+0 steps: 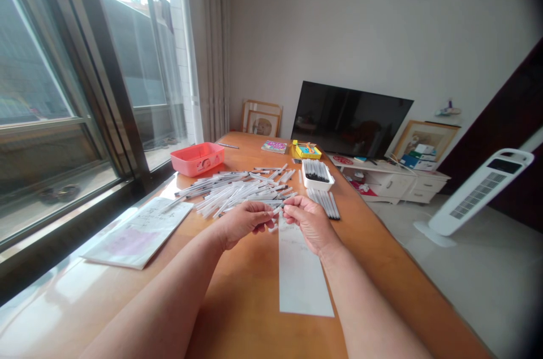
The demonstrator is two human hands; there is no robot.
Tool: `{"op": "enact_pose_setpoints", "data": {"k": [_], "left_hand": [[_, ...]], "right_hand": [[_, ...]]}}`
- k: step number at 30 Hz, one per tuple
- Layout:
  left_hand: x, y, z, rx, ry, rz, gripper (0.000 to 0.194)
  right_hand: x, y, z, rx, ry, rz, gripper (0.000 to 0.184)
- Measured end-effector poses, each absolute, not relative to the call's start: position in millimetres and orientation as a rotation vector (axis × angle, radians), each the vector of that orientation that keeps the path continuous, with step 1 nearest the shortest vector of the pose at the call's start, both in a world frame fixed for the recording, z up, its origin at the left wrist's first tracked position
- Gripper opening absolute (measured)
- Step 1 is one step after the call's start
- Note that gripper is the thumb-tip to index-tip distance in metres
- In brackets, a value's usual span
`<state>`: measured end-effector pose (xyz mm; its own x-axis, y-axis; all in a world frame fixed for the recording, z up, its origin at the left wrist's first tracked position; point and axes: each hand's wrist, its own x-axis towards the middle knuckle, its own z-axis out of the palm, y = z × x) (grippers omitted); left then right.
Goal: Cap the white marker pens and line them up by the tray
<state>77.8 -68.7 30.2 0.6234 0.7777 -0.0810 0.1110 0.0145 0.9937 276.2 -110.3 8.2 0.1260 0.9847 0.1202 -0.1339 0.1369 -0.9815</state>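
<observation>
My left hand (248,217) and my right hand (308,219) meet over the middle of the table, fingertips almost touching. Both are closed in a pinch on a slim pen (278,210) with a pale barrel; a dark end shows by the right fingertips. Fingers hide most of it. Just beyond the hands lies a loose pile of pens (237,189) with whitish barrels and some black ends. Under the right hand is a long white sheet of paper (303,282) with faint writing. To the right, a row of pens (324,203) lies side by side.
A white box (319,184) filled with pens stands beyond the row. At the left are a red plastic basket (197,159) and a paper booklet (136,234). A yellow box (307,151) and a small colourful book (274,147) lie at the table's far end.
</observation>
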Motion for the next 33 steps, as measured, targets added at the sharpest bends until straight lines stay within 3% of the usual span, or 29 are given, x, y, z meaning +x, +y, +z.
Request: {"op": "enact_pose_setpoints", "data": {"k": [33], "left_hand": [[77.9,-67.0,25.7,1.541,0.787,0.584,0.037]], "right_hand": [[276.4,-112.7,10.7,-1.11,-1.18,1.116,0.019]]}}
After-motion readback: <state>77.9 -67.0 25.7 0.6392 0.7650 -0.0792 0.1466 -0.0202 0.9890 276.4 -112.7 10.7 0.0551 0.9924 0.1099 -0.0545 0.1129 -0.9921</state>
